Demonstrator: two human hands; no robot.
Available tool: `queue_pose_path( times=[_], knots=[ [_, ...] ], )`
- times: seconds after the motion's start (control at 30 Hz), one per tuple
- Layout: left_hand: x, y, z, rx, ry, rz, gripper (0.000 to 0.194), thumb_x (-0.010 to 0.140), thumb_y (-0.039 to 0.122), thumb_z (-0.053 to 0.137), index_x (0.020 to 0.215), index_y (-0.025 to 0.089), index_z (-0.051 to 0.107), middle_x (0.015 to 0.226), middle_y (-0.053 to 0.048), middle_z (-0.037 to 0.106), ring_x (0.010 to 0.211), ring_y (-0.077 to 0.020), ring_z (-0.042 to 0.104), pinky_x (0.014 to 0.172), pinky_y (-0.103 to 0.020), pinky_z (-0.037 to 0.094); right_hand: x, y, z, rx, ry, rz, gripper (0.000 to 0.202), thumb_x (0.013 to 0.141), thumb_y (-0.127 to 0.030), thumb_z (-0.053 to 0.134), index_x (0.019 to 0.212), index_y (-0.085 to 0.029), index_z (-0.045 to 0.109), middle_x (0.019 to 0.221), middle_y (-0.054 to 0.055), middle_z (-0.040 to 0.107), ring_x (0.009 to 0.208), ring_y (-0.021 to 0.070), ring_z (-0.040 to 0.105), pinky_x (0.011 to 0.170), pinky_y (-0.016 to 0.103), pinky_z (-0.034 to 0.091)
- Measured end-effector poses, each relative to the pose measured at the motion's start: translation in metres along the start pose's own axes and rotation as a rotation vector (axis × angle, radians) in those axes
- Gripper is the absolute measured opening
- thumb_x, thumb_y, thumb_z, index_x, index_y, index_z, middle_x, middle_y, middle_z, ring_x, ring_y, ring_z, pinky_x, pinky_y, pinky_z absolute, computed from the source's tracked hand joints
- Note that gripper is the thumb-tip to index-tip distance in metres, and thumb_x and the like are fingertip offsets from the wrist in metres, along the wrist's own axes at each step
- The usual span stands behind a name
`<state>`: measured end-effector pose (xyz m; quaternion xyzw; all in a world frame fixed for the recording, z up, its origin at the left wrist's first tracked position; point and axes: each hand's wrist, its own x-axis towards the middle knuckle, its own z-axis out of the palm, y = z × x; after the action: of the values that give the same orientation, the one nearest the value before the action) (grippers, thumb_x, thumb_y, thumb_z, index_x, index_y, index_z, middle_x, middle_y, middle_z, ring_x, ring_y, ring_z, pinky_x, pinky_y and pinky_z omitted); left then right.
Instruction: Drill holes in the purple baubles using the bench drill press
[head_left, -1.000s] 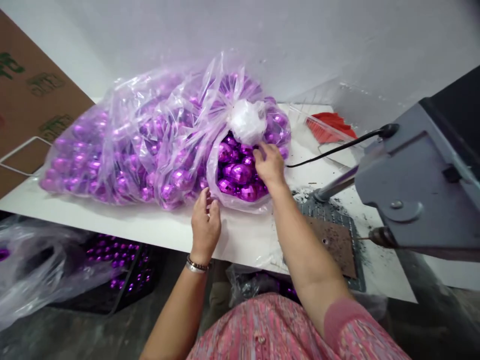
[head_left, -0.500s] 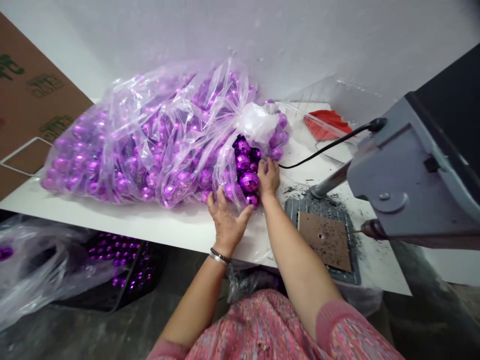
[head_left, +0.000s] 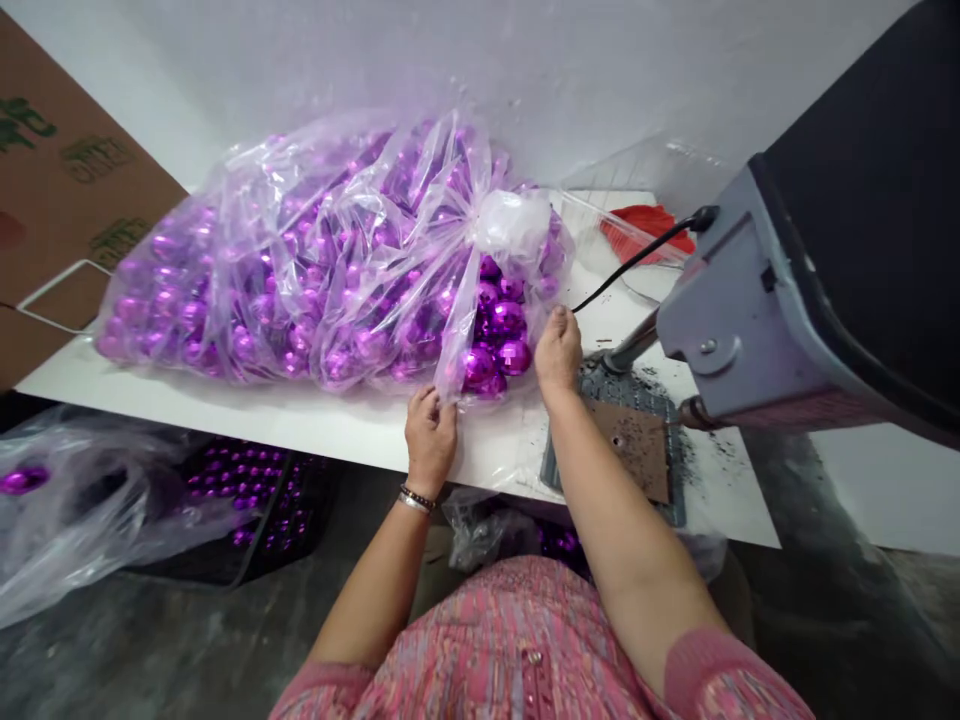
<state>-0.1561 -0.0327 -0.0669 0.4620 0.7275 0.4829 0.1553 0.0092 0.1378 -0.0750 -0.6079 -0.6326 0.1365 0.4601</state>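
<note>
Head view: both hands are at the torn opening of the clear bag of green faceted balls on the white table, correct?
Not quite: the faceted balls are purple, not green, as the head view shows. The rest holds: left hand and right hand are at the opening of the clear bag on the white table.

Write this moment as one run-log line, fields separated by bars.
left hand: grips clear plastic bag edge | right hand: at bag opening beside shiny purple faceted balls | support: white table
</note>
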Motion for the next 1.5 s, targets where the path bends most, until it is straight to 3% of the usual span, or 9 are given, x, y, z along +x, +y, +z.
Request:
queue_pose_path(
  times=[0.33, 0.43, 0.57, 0.67, 0.93, 1.13, 1.27, 1.4, 1.5],
  knots=[
    [-0.046, 0.003, -0.015, 0.070, -0.128, -0.089, 0.026, 0.096, 0.032, 0.052, 0.072, 0.023, 0.050, 0.065, 0.003, 0.053, 0.065, -0.0158, 0.052, 0.066, -0.028, 0.043, -0.064, -0.029, -0.023, -0.025, -0.267, -0.240, 0.056, 0.097, -0.057, 0.055, 0.131, -0.012, 0.061, 0.136, 0.012, 0.059, 0.136, 0.0133, 0.055, 0.126, 0.041, 0.051],
    [-0.039, 0.011, -0.021, 0.130, -0.016, -0.001, 0.013, 0.090, 0.035, 0.061, 0.088, 0.022, 0.061, 0.083, -0.004, 0.066, 0.080, -0.0207, 0.062, 0.081, -0.035, 0.054, -0.064, -0.017, -0.027, -0.021, -0.265, -0.215, 0.056, 0.097, -0.055, 0.055, 0.131, -0.011, 0.060, 0.132, 0.011, 0.061, 0.131, 0.0121, 0.057, 0.121, 0.038, 0.055],
    [0.001, 0.037, -0.021, 0.245, 0.162, 0.198, 0.056, 0.087, 0.039, 0.070, 0.136, 0.014, 0.062, 0.138, -0.020, 0.066, 0.135, -0.0334, 0.057, 0.121, -0.051, 0.044, -0.064, -0.020, -0.026, 0.001, -0.211, -0.183, 0.058, 0.097, -0.055, 0.055, 0.135, -0.012, 0.059, 0.138, 0.012, 0.059, 0.136, 0.0138, 0.055, 0.124, 0.041, 0.053],
    [0.036, 0.048, -0.011, 0.382, 0.168, 0.083, 0.068, 0.089, 0.038, 0.069, 0.149, 0.008, 0.056, 0.155, -0.027, 0.055, 0.151, -0.0415, 0.044, 0.128, -0.060, 0.032, -0.071, -0.025, -0.024, 0.016, -0.157, -0.156, 0.059, 0.097, -0.056, 0.056, 0.136, -0.013, 0.059, 0.142, 0.012, 0.056, 0.141, 0.0153, 0.052, 0.128, 0.044, 0.050],
    [0.056, 0.033, 0.018, 0.266, 0.069, 0.040, 0.043, 0.100, 0.037, 0.055, 0.131, 0.012, 0.072, 0.119, -0.019, 0.078, 0.122, -0.0350, 0.069, 0.115, -0.051, 0.047, -0.073, -0.006, -0.018, 0.034, -0.101, -0.029, 0.057, 0.097, -0.056, 0.055, 0.133, -0.011, 0.059, 0.135, 0.012, 0.059, 0.134, 0.0131, 0.056, 0.122, 0.039, 0.054],
    [0.061, 0.028, -0.009, 0.067, 0.168, 0.013, 0.035, 0.105, 0.030, 0.045, 0.095, 0.016, 0.075, 0.101, -0.011, 0.077, 0.102, -0.0226, 0.070, 0.099, -0.035, 0.053, -0.073, -0.005, -0.025, 0.069, -0.127, -0.019, 0.057, 0.097, -0.056, 0.055, 0.133, -0.011, 0.060, 0.133, 0.011, 0.060, 0.132, 0.0126, 0.057, 0.121, 0.039, 0.054],
    [0.057, 0.033, -0.019, 0.118, 0.165, 0.127, 0.035, 0.106, 0.038, 0.050, 0.110, 0.014, 0.075, 0.108, -0.013, 0.075, 0.107, -0.0246, 0.068, 0.103, -0.039, 0.052, -0.080, -0.005, -0.026, 0.072, -0.122, -0.025, 0.057, 0.097, -0.055, 0.055, 0.132, -0.011, 0.060, 0.135, 0.012, 0.060, 0.134, 0.0131, 0.056, 0.123, 0.040, 0.053],
    [0.037, 0.042, 0.008, 0.307, 0.015, 0.220, 0.059, 0.092, 0.050, 0.074, 0.140, 0.016, 0.067, 0.139, -0.022, 0.066, 0.134, -0.0368, 0.060, 0.115, -0.053, 0.048, -0.074, -0.002, -0.019, 0.061, -0.084, -0.019, 0.056, 0.097, -0.055, 0.055, 0.132, -0.011, 0.060, 0.135, 0.012, 0.060, 0.134, 0.0129, 0.056, 0.123, 0.040, 0.053],
    [0.028, 0.040, 0.024, 0.412, -0.099, 0.237, 0.044, 0.089, 0.036, 0.079, 0.130, 0.022, 0.075, 0.130, -0.016, 0.071, 0.125, -0.0336, 0.067, 0.111, -0.050, 0.053, -0.062, 0.003, -0.010, 0.050, -0.055, -0.021, 0.057, 0.097, -0.056, 0.055, 0.132, -0.011, 0.060, 0.135, 0.012, 0.059, 0.134, 0.0130, 0.056, 0.123, 0.040, 0.054]
  ],
)
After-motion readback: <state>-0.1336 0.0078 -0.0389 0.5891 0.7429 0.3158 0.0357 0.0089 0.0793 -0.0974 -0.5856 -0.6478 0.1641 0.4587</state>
